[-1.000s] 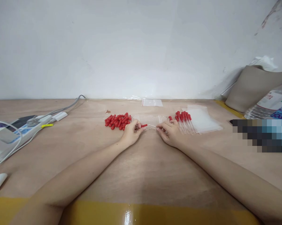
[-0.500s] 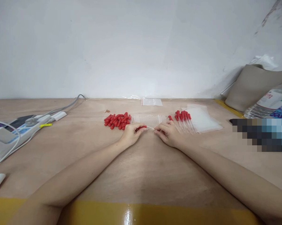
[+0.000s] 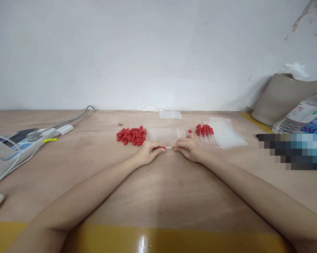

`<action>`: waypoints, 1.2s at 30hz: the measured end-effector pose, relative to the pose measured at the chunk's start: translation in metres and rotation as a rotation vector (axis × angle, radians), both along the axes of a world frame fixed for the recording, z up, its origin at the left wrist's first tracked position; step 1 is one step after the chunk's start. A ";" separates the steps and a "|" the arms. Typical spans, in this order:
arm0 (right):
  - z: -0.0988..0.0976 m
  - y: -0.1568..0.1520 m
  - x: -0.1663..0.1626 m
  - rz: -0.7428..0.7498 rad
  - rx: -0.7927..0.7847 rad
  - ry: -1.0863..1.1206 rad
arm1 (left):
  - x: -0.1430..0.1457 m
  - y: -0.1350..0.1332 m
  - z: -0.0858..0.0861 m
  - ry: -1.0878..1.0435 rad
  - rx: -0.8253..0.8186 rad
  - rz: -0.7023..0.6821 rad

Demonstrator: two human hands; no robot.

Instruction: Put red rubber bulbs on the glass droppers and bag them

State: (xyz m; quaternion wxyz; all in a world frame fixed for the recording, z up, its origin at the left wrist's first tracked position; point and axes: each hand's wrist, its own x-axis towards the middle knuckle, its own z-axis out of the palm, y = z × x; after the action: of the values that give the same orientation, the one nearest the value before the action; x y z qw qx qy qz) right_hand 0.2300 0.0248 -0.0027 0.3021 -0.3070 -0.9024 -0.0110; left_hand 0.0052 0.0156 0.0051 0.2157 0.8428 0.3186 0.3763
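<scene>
My left hand point(image 3: 150, 152) pinches a red rubber bulb point(image 3: 164, 148), mostly covered by the fingers. My right hand point(image 3: 187, 147) grips a thin clear dropper tube point(image 3: 169, 147), whose visible end meets the bulb. How deep it sits inside is hidden. Just behind my hands lies a row of clear tubes point(image 3: 166, 135). Loose red bulbs point(image 3: 131, 135) are heaped to the left of that row. On the right, several droppers with red bulbs point(image 3: 205, 130) lie with their tubes toward me. One more red bulb point(image 3: 190, 131) shows behind my right hand.
Clear plastic bags point(image 3: 225, 133) lie flat beside the droppers, and a small bag point(image 3: 170, 115) rests by the wall. A power strip point(image 3: 29, 144) with cables occupies the left. At right stand a grey-brown container point(image 3: 273, 98) and a water bottle point(image 3: 300, 114).
Both hands have come slightly closer together, and less of the tube shows between them. The bulb in my left hand is now more covered and a little lower.
</scene>
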 end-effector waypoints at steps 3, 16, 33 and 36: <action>0.000 0.002 0.001 0.014 0.041 -0.010 | 0.000 0.000 0.000 0.021 0.003 -0.046; 0.009 -0.013 -0.004 -0.069 0.215 -0.058 | 0.000 -0.003 -0.001 0.115 0.086 0.022; 0.031 -0.033 -0.027 -0.179 -0.393 -0.168 | -0.002 -0.001 -0.006 0.234 0.274 -0.052; 0.032 -0.033 -0.027 -0.151 -0.387 -0.172 | -0.003 0.000 -0.006 0.247 0.300 -0.055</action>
State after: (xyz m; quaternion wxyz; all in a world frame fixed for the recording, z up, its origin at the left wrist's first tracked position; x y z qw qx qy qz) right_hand 0.2029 -0.0080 0.0297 0.1578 -0.4239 -0.8846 0.1135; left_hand 0.0019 0.0157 -0.0012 0.0571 0.9136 0.2600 0.3075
